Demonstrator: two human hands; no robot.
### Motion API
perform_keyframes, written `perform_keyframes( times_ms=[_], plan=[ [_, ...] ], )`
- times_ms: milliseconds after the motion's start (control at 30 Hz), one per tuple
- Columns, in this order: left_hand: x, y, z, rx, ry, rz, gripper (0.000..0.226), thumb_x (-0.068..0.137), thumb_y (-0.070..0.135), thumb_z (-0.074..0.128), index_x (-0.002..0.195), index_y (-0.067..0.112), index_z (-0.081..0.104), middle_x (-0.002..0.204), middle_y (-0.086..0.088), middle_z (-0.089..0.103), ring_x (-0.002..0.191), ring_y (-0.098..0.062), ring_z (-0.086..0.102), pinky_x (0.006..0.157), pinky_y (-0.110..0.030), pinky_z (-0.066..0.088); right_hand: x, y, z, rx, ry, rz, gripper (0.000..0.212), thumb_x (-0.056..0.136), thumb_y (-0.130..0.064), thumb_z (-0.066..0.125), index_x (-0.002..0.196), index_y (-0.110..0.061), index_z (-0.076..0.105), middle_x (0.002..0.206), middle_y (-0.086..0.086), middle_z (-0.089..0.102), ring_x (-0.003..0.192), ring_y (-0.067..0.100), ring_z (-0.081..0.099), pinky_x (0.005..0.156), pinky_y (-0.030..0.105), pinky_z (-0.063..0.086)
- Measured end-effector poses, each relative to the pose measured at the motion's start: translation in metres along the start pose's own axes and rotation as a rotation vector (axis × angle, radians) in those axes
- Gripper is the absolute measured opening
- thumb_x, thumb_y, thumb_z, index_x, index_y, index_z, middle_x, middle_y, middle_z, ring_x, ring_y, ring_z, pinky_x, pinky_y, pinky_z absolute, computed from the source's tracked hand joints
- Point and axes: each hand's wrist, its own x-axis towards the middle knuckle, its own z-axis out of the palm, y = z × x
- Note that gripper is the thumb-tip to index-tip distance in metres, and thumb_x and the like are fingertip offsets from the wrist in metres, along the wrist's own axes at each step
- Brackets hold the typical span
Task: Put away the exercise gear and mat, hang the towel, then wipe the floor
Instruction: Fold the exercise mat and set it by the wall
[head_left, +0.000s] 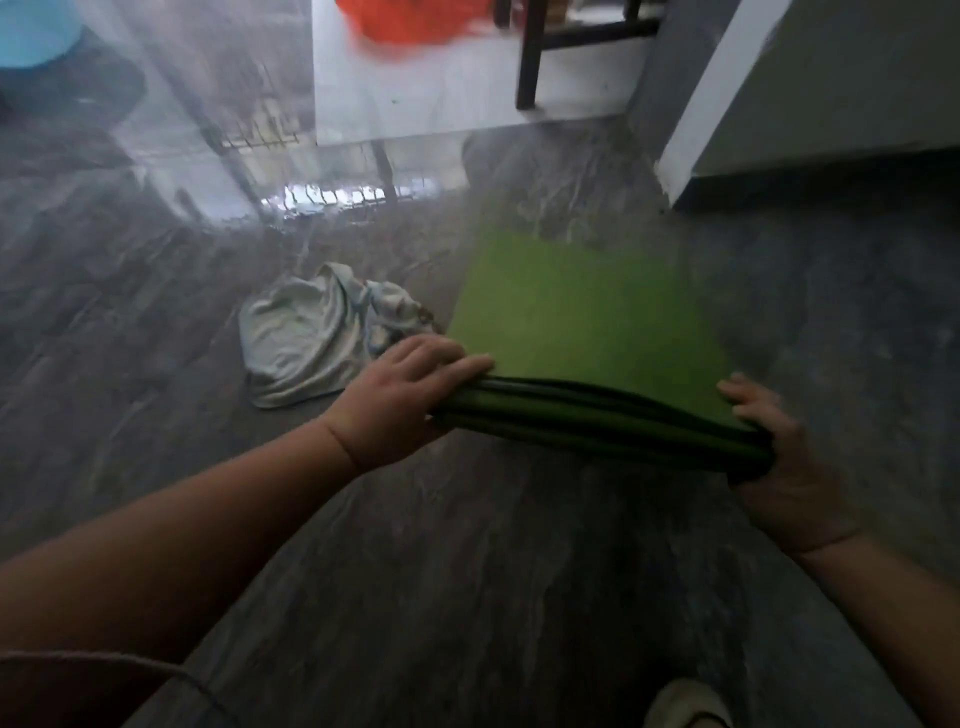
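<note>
A green exercise mat (582, 306) lies on the dark grey floor, its near end rolled into a flattened roll. My left hand (405, 395) grips the roll's left end, fingers over the top. At the right end, my right hand (779, 457) holds the roll from the side and beneath. The far part of the mat still lies flat. A crumpled pale towel (306, 338) rests on the floor just left of the mat, beside my left hand.
A white wall corner (727, 104) juts in at the upper right, close to the mat's far end. A dark chair leg (530, 57), an orange basin (410, 21) and a blue basin (36, 36) stand at the back. My shoe (685, 701) shows at the bottom.
</note>
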Motion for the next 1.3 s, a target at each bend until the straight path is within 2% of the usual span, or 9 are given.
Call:
perform_keyframes(
  times_ms=[67,167,367,467,600,733,833,1000,1300],
  plan=[
    [-0.031,0.007,0.044,0.033,-0.046,0.014,0.049,0.084,0.024,0.068,0.131,0.012,0.06,0.111,-0.017,0.061,0.102,-0.035,0.057,0.096,-0.043,0.048,-0.047,0.013,0.019,-0.102,-0.094,0.051,0.034,0.086,-0.012,0.059,0.116,-0.004,0.046,0.132,0.023,0.054,0.13,0.041,0.05,0.111,0.05,0.039],
    [-0.086,0.025,0.091,0.039,-0.118,-0.036,0.042,0.084,0.022,0.064,0.125,0.015,0.06,0.107,-0.018,0.059,0.098,-0.037,0.056,0.091,-0.047,0.05,-0.108,0.019,0.041,-0.154,-0.239,0.128,0.042,0.079,-0.009,0.064,0.118,-0.007,0.048,0.138,0.017,0.05,0.133,0.035,0.047,0.112,0.041,0.038],
    [-0.157,0.067,0.133,0.03,-0.438,-0.199,0.056,0.074,0.021,0.055,0.129,0.014,0.048,0.12,-0.019,0.048,0.114,-0.041,0.044,0.097,-0.056,0.046,-0.163,0.017,0.059,-0.377,-0.586,0.056,0.045,0.077,-0.005,0.043,0.121,-0.008,0.052,0.14,0.019,0.051,0.132,0.037,0.046,0.108,0.052,0.041],
    [-0.15,0.075,0.122,0.047,-0.492,-0.271,0.063,0.064,0.031,0.059,0.124,0.014,0.056,0.119,-0.018,0.052,0.115,-0.04,0.047,0.099,-0.052,0.038,-0.143,0.01,0.056,-0.434,-0.523,0.066,0.04,0.069,-0.012,0.048,0.107,-0.013,0.06,0.124,0.014,0.062,0.115,0.035,0.058,0.094,0.049,0.041],
    [-0.107,0.081,0.109,0.062,-0.252,-0.296,0.035,0.073,0.03,0.057,0.101,0.01,0.064,0.108,-0.014,0.06,0.104,-0.036,0.054,0.095,-0.047,0.037,-0.09,-0.01,0.068,-0.39,-0.288,0.069,0.027,0.07,-0.015,0.051,0.091,-0.012,0.067,0.101,0.008,0.065,0.093,0.033,0.06,0.086,0.044,0.037],
    [-0.045,0.101,0.13,0.038,-0.259,-0.374,0.054,0.084,0.04,0.053,0.129,0.012,0.057,0.134,-0.015,0.055,0.131,-0.037,0.044,0.112,-0.054,0.028,-0.058,-0.024,0.103,-0.507,-0.306,0.143,0.046,0.082,-0.026,0.053,0.125,-0.011,0.059,0.14,0.014,0.053,0.135,0.036,0.042,0.111,0.056,0.03],
    [-0.023,0.115,0.152,0.087,-0.498,-0.486,0.075,0.09,0.062,0.032,0.156,0.028,0.019,0.164,-0.007,0.016,0.152,-0.03,0.005,0.116,-0.066,-0.001,-0.061,-0.021,0.124,-0.648,-0.483,0.275,0.068,0.089,-0.047,0.041,0.151,-0.019,0.035,0.163,0.01,0.024,0.15,0.035,0.016,0.119,0.063,0.01],
    [-0.043,0.125,0.18,0.122,-0.626,-0.553,0.073,0.091,0.067,0.019,0.155,0.041,-0.006,0.166,0.001,-0.008,0.152,-0.027,-0.014,0.109,-0.072,-0.006,-0.089,0.0,0.132,-0.746,-0.678,0.305,0.076,0.091,-0.055,0.031,0.157,-0.018,0.023,0.165,0.016,0.013,0.152,0.036,0.007,0.12,0.06,0.007],
    [-0.039,0.126,0.188,0.15,-0.679,-0.603,0.075,0.088,0.066,0.023,0.154,0.042,-0.003,0.166,0.002,-0.007,0.151,-0.028,-0.014,0.106,-0.075,-0.008,-0.084,0.005,0.137,-0.727,-0.807,0.361,0.079,0.087,-0.055,0.035,0.155,-0.015,0.027,0.163,0.019,0.018,0.15,0.04,0.012,0.118,0.062,0.011]
  ],
)
